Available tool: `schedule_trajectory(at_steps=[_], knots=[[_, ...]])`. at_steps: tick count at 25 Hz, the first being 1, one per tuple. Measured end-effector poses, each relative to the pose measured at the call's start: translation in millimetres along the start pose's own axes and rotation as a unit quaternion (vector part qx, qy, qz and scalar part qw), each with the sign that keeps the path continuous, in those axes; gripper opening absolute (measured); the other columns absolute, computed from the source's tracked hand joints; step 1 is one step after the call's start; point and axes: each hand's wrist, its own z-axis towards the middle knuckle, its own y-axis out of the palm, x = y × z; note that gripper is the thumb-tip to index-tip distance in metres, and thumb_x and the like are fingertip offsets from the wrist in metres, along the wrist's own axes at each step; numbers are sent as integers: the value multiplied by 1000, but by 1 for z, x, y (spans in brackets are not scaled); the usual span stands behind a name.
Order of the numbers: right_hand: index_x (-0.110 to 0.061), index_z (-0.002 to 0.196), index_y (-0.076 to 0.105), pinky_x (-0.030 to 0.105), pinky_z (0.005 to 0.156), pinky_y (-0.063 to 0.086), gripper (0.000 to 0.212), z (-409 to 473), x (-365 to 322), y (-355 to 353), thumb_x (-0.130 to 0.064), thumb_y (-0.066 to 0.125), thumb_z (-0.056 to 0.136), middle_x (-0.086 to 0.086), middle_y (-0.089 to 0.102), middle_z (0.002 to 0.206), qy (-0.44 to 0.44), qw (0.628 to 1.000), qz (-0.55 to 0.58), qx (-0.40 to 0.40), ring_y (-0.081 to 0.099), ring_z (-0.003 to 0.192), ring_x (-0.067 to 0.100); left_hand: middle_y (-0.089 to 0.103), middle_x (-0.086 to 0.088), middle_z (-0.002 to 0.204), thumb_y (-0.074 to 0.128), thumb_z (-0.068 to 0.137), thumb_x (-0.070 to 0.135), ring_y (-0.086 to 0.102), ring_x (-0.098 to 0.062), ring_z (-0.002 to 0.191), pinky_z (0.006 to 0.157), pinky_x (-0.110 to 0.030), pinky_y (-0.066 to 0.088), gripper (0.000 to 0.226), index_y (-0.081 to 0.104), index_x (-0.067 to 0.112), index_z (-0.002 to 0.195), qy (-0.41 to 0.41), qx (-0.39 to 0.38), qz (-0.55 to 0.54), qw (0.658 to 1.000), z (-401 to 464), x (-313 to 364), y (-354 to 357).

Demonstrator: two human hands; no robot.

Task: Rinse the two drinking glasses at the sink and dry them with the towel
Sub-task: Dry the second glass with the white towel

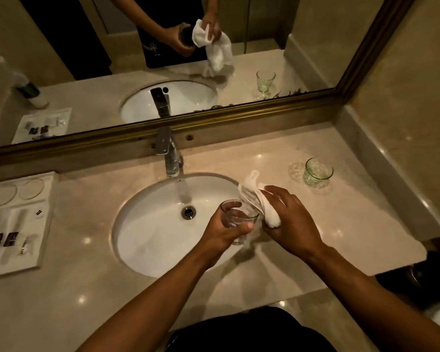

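Counter: I saw a glossy beige stone vanity top (302, 237) under a brass-framed mirror (214, 118), with an oval white sink (150, 240) set into it.
Faucet: the chrome faucet (172, 158) was running into the sink.
Held glass: my left hand (222, 232) had its fingers curled round a clear tumbler (236, 219), tilted over the sink's right edge.
Towel: my right hand (290, 219) gripped a crumpled white towel (254, 199), touching that rim.
Second glass: a greenish glass (316, 171) stood upright on the counter, far right.

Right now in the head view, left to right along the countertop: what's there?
Amenity tray → sink basin → glass held in the left hand → white towel gripped by the right hand → second glass standing upright on the counter.
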Motion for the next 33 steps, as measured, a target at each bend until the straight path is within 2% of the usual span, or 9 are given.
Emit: schedule_trajectory(at_steps=[3, 8, 11, 14, 23, 26, 29, 31, 33], knots=[[-21, 145, 45, 34, 102, 45, 81, -12, 15, -1, -27, 81, 73, 3, 47, 149, 76, 997, 25, 21, 52, 125, 27, 63, 3, 125, 95, 61, 33, 62, -8, 108, 90, -23, 53, 78, 58, 30, 129, 50, 32, 111, 992, 17, -5, 18], [-21, 143, 48, 32, 102, 44, 77, -42, 54, -17, -27, 84, 75, 1, 48, 146, 202, 974, 9, 100, 51, 126, 25, 62, 7, 126, 95, 51, 39, 63, -9, 113, 99, -39, 55, 92, 51, 30, 131, 73, 63, 215, 972, 77, -16, 41], [-20, 143, 49, 30, 101, 43, 77, -53, 72, -17, -28, 84, 75, 3, 50, 146, 258, 960, -8, 108, 52, 123, 26, 62, 3, 127, 94, 54, 32, 64, -15, 113, 99, -40, 56, 98, 40, 37, 136, 92, 71, 240, 964, 124, -22, 58], [-23, 145, 47, 38, 102, 48, 85, -52, 84, -8, -26, 85, 70, 2, 49, 147, 255, 963, -10, 85, 53, 123, 26, 60, 0, 129, 95, 60, 20, 63, -18, 114, 100, -40, 55, 98, 38, 34, 138, 102, 60, 262, 958, 168, -34, 72], [-35, 146, 37, 33, 99, 47, 90, -50, 94, -6, -28, 85, 71, -6, 43, 150, 270, 955, 28, 121, 51, 124, 21, 56, 8, 130, 96, 62, 22, 59, -17, 119, 102, -35, 53, 100, 37, 33, 142, 94, 46, 304, 947, 220, -59, 94], [-38, 145, 34, 35, 99, 49, 89, -52, 95, -7, -26, 84, 71, -6, 42, 150, 267, 956, 32, 122, 51, 124, 21, 56, 3, 138, 96, 62, 22, 58, -18, 123, 106, -42, 51, 102, 36, 31, 144, 90, 52, 312, 944, 225, -59, 98], [-38, 146, 33, 37, 104, 47, 90, -50, 94, -8, -25, 83, 71, -5, 43, 149, 274, 952, 48, 127, 49, 128, 20, 40, -8, 151, 95, 64, 20, 44, -27, 138, 114, -47, 43, 115, 25, 28, 155, 63, 75, 348, 932, 217, -54, 98], [-32, 147, 34, 39, 106, 46, 90, -50, 89, -12, -27, 82, 71, -5, 44, 147, 292, 943, 78, 138, 47, 131, 18, 39, -11, 144, 87, 70, 16, 44, -31, 134, 112, -48, 43, 100, 30, 26, 152, 73, 140, 366, 917, 189, -49, 96], [-30, 147, 33, 39, 105, 47, 88, -46, 80, -18, -33, 78, 71, -8, 42, 144, 323, 927, 136, 132, 46, 129, 15, 54, -11, 126, 74, 84, 12, 58, -30, 117, 96, -38, 51, 51, 54, 16, 131, 38, 182, 283, 941, 144, -35, 102]])
